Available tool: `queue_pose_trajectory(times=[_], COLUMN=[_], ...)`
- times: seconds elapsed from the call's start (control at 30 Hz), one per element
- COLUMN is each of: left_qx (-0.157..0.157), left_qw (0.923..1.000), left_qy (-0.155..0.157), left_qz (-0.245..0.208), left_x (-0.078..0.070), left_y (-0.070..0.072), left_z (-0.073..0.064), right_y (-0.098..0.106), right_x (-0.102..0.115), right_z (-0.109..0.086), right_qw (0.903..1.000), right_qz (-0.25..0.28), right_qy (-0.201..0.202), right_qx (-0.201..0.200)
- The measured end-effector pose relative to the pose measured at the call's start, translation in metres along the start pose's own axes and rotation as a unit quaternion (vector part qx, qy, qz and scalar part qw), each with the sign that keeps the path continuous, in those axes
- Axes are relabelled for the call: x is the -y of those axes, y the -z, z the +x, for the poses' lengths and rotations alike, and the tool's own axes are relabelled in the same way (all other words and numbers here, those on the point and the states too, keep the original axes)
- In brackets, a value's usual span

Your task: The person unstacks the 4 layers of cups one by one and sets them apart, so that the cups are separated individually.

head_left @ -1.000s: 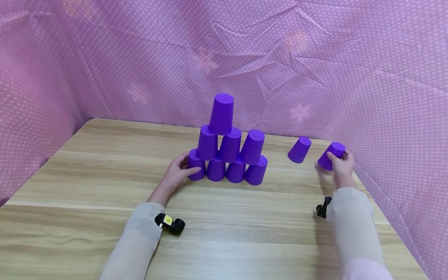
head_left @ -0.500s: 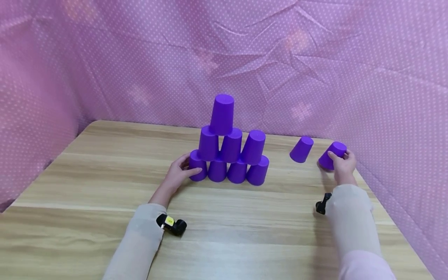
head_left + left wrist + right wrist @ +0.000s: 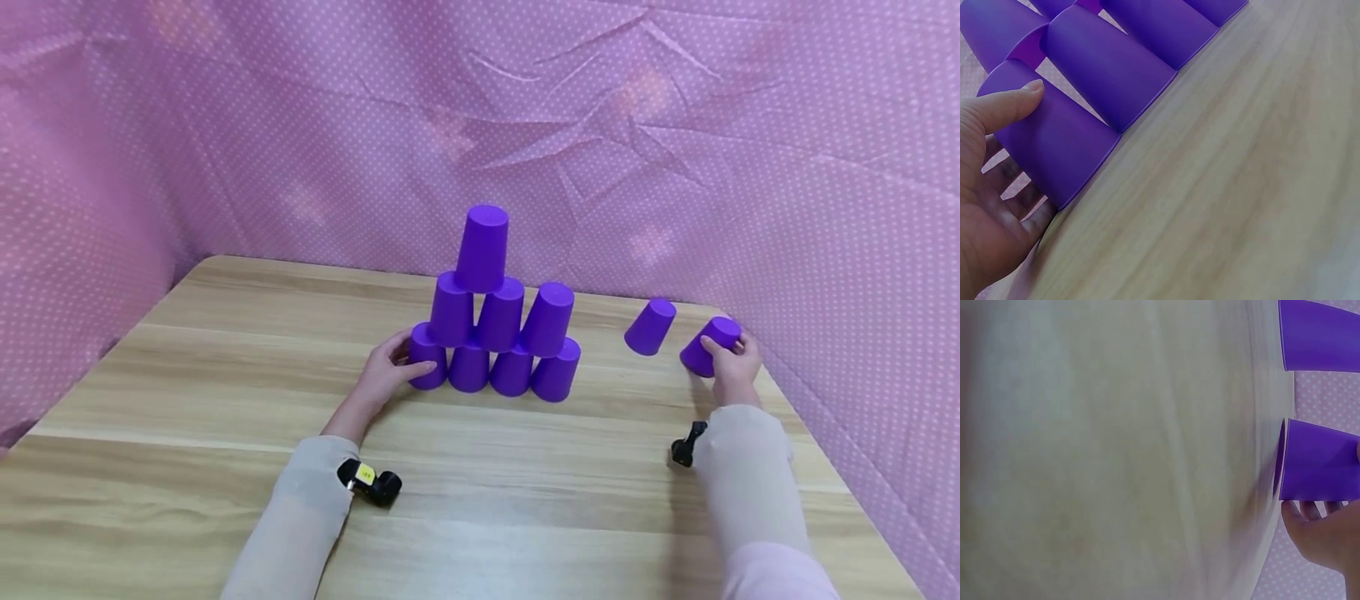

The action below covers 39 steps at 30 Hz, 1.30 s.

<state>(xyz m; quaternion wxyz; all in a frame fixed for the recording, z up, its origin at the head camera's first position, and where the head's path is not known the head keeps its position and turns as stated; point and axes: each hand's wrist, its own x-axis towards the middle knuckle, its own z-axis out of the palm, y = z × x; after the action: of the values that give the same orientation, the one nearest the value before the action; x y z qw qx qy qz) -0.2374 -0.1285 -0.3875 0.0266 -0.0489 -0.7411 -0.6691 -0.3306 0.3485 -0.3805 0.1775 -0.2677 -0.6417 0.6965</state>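
Note:
Upside-down purple cups form a stack in the head view: several in the bottom row, three in the middle row (image 3: 500, 317), one top cup (image 3: 482, 250) over the left two of those. My left hand (image 3: 384, 371) holds the leftmost bottom cup (image 3: 1054, 137), thumb on its front and fingers around its far side. At the right, my right hand (image 3: 735, 367) grips another upside-down purple cup (image 3: 708, 348) between thumb and fingers. In the right wrist view a dark gap shows under that cup's rim (image 3: 1280, 459). A separate purple cup (image 3: 649, 327) stands upside down just left of it.
The wooden table (image 3: 480, 483) reaches back to a pink dotted cloth (image 3: 337, 150) hung behind and at both sides. My right hand is close to the table's right edge. A black camera (image 3: 371, 482) sits on the left wrist, another camera (image 3: 687, 444) on the right.
The cup in my right hand has come down slightly toward the table. My left hand keeps its hold on the leftmost bottom cup, and the stack stays as it was.

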Motion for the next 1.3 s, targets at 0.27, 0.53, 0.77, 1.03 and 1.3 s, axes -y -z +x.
queue_pose_trajectory(times=[0.27, 0.53, 0.77, 1.03, 1.3], left_qx=[0.002, -0.003, -0.009, -0.007, -0.002], left_qw=[1.0, 1.0, 0.9999, 0.9998, 1.0], left_qy=[-0.002, -0.001, -0.011, -0.015, -0.008], left_qz=[-0.003, 0.001, 0.01, 0.007, -0.004], left_x=[0.001, 0.022, 0.026, 0.026, 0.024], left_y=[0.001, 0.002, 0.003, 0.003, 0.002], left_z=[0.001, 0.011, 0.013, 0.013, 0.011], right_y=[0.001, 0.002, 0.006, 0.016, 0.025], right_x=[0.0, 0.002, 0.002, 0.009, 0.018], right_z=[-0.001, 0.0, 0.001, 0.003, -0.002], right_qw=[0.9998, 0.996, 0.9966, 0.9966, 0.9849], right_qz=[0.007, 0.048, 0.028, -0.029, -0.117], right_qy=[-0.012, -0.061, -0.051, -0.039, -0.036], right_qx=[0.015, 0.043, 0.058, 0.067, 0.122])
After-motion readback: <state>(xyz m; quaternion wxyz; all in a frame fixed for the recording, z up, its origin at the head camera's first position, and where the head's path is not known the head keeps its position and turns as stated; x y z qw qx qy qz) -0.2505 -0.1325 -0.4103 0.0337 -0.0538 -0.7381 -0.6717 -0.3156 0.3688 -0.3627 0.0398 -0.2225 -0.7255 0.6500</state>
